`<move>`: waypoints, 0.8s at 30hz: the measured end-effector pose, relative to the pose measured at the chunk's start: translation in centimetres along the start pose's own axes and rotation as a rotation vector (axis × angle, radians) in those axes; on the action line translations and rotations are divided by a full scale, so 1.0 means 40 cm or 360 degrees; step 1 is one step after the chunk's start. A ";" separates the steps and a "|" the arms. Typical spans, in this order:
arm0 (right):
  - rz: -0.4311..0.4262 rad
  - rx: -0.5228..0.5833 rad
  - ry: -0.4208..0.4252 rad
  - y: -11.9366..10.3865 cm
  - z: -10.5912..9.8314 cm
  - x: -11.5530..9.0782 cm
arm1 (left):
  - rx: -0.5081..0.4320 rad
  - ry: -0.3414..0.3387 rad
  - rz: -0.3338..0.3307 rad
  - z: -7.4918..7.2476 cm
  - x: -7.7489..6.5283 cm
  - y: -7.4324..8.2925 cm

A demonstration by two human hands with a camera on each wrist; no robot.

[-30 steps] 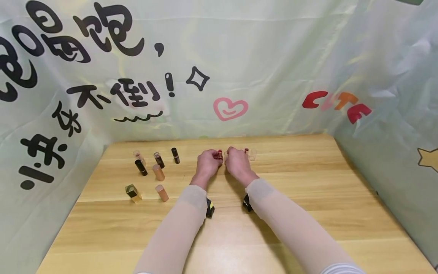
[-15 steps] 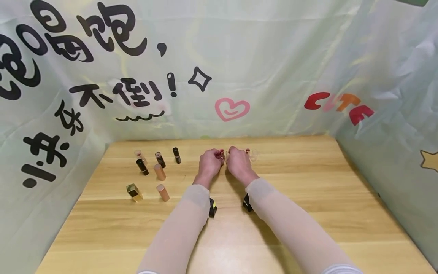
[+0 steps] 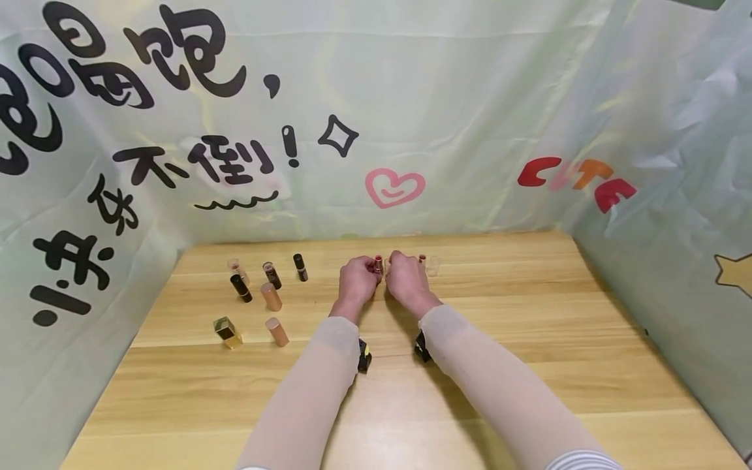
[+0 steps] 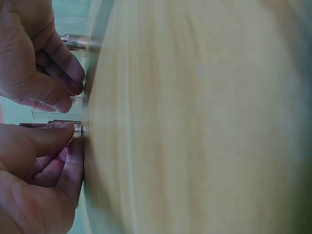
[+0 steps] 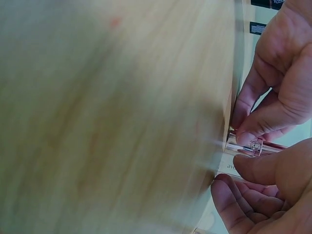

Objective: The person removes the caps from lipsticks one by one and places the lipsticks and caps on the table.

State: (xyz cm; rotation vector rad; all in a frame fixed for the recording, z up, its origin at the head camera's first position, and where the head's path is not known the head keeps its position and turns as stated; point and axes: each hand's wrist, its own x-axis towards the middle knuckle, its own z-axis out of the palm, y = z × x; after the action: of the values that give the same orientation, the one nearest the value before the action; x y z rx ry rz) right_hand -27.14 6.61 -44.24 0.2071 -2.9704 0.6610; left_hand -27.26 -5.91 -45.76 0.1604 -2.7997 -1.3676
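My left hand pinches a red lipstick low on its metallic tube, between thumb and fingers. The lipstick stands upright at the tabletop with its cap off. Right beside it, my right hand grips a clear cap, also upright, its base right at the wood. Lettering shows on the cap's wall in the right wrist view, while the fingers cover much of it. Past the right hand stands a second uncapped red lipstick, with another clear cap next to it.
On the left of the wooden table stand several lipsticks: black ones, pink-gold ones and a square gold one. A printed cloth hangs along the back and both sides.
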 end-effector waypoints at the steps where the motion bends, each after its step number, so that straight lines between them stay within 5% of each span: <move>1: -0.0004 -0.0002 0.0001 0.001 0.000 0.001 | 0.0000 0.0002 -0.0001 0.000 0.000 0.000; 24: 0.0093 0.0053 -0.0035 -0.006 0.000 -0.009 | 0.0029 0.0036 -0.0086 -0.002 -0.014 0.019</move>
State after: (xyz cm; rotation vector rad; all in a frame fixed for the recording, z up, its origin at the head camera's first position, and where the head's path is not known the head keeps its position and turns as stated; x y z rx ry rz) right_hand -26.76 6.43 -44.19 0.1315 -2.9985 0.7201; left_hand -26.76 -5.44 -45.09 0.2521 -2.8096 -1.3426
